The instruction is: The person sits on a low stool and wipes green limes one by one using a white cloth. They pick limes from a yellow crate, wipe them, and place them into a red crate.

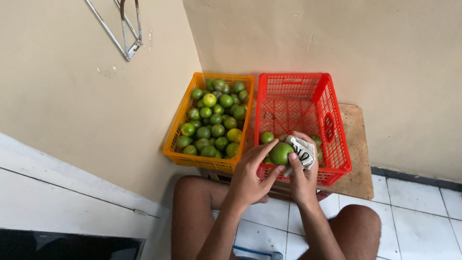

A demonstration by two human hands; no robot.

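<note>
Soft, even daylight fills the scene, moderately bright with no glare, and the beige wall (pixel 313 43) beyond the right hand (pixel 302 175) shows only faint mottled shading. A weak shadow lies on the floor (pixel 423 216) below the wooden tabletop (pixel 358 178) to the right of that hand, and a dark strip fills the frame's corner far down and left of the left hand (pixel 248 178). Focus is sharp around both hands, while the wide lens bends straight lines toward the frame edges.
</note>
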